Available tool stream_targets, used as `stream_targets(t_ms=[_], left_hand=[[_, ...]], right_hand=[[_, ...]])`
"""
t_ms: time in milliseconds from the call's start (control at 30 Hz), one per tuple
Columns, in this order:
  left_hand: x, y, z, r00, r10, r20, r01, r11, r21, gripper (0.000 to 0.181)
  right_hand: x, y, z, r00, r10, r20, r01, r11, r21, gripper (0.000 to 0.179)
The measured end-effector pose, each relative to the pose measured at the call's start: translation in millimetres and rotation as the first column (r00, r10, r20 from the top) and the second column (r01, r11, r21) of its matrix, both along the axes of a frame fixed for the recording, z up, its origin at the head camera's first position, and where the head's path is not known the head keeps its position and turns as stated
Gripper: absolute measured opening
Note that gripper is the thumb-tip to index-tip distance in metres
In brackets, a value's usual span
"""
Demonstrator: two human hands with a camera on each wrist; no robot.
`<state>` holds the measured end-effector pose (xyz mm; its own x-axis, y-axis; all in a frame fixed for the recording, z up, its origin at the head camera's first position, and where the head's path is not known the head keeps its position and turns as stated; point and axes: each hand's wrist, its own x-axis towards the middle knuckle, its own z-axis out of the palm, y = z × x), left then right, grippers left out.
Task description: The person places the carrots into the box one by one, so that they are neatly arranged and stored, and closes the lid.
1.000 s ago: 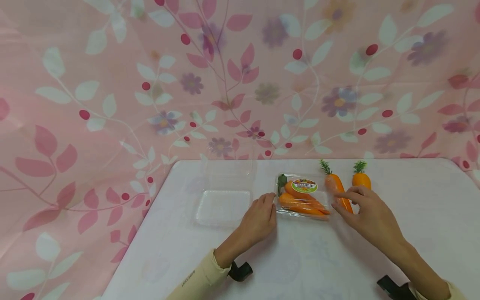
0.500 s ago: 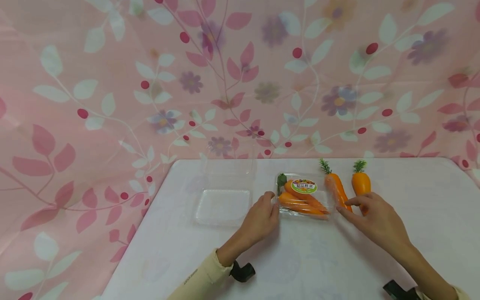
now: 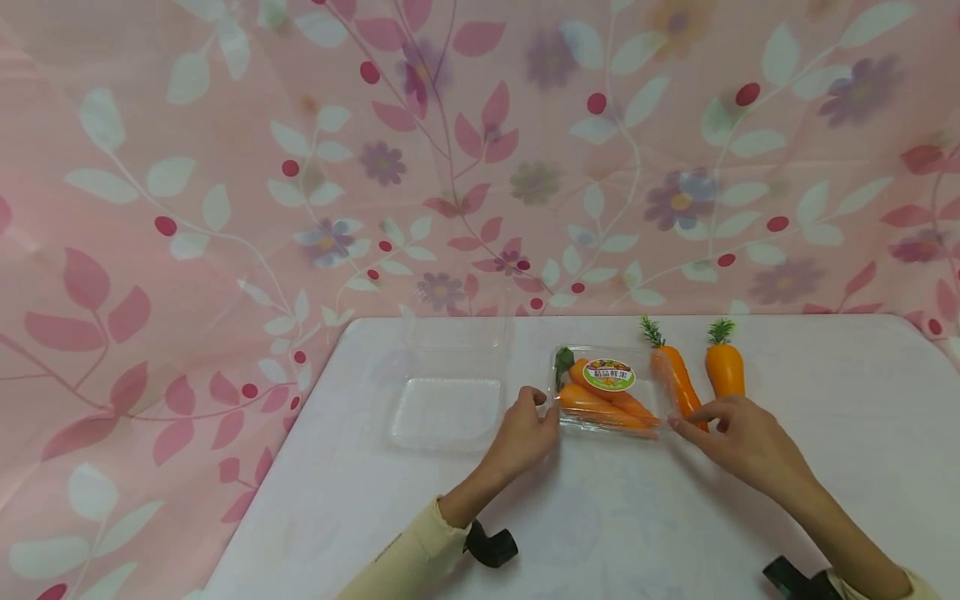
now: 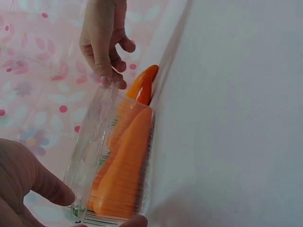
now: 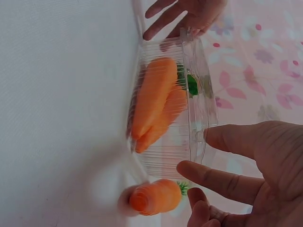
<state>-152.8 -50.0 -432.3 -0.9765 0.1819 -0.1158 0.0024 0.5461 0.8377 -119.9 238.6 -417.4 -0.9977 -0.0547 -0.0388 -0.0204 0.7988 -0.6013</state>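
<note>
A clear plastic clamshell box (image 3: 647, 392) with orange carrots (image 3: 600, 408) inside sits on the table, its lid over them and a round fruit label (image 3: 609, 375) on top. At its left end, my left hand (image 3: 521, 433) holds the box, with the thumb (image 4: 61, 191) by the rim and fingers around the end. My right hand (image 3: 750, 442) pinches the rim at the near right corner between thumb (image 5: 227, 139) and index finger. Two loose carrots lie to the right: a slim one (image 3: 675, 375) close beside the box, and a thicker one (image 3: 725, 368) partly behind the right hand.
A second clear plastic box (image 3: 447, 412) stands left of the filled one, its lid (image 3: 453, 337) raised at the back. The white-covered table (image 3: 600, 533) ends at a pink floral backdrop (image 3: 480, 167).
My right hand has shifted slightly down and right along the box's right side to its near corner. The left hand has edged slightly right at the left end. The box stays in place.
</note>
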Motion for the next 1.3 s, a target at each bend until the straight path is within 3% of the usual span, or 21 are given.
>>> stream_targets(t_ms=[167,300,467,667,900,1067,1300], left_hand=[[0.7,-3.2,3.5,0.99,-0.014,0.14,-0.005,0.992,0.129,0.032],[0.2,-5.0,4.4,0.966,-0.016,0.257,-0.045,0.973,0.228,0.033],[-0.9,-5.1,5.1,0.939,-0.007,0.344,-0.092,0.958,0.27,0.035],[-2.6,-5.0,5.4,0.93,-0.001,0.367,-0.115,0.949,0.294,0.036],[-6.2,-5.0,6.9,0.918,0.0,0.397,-0.144,0.932,0.332,0.035],[-6.8,-5.3,5.2,0.914,-0.032,0.404,-0.142,0.908,0.394,0.023],[-6.7,-6.3,3.2,0.916,-0.04,0.399,-0.131,0.91,0.392,0.021]], right_hand=[[-2.8,1,-2.0,0.999,0.036,0.039,-0.035,0.999,-0.024,0.042],[-4.9,1,-2.1,0.994,0.05,0.092,-0.045,0.998,-0.052,0.041],[-7.9,1,-2.2,0.986,0.057,0.156,-0.038,0.992,-0.122,0.043],[-8.4,1,-4.4,0.975,0.07,0.21,-0.015,0.968,-0.25,0.044],[-13.2,2,-6.8,0.94,0.066,0.334,0.062,0.932,-0.357,0.051],[-14.5,1,-8.4,0.938,0.067,0.341,0.073,0.921,-0.383,0.048],[-15.9,2,-9.4,0.935,0.066,0.348,0.074,0.925,-0.373,0.044]])
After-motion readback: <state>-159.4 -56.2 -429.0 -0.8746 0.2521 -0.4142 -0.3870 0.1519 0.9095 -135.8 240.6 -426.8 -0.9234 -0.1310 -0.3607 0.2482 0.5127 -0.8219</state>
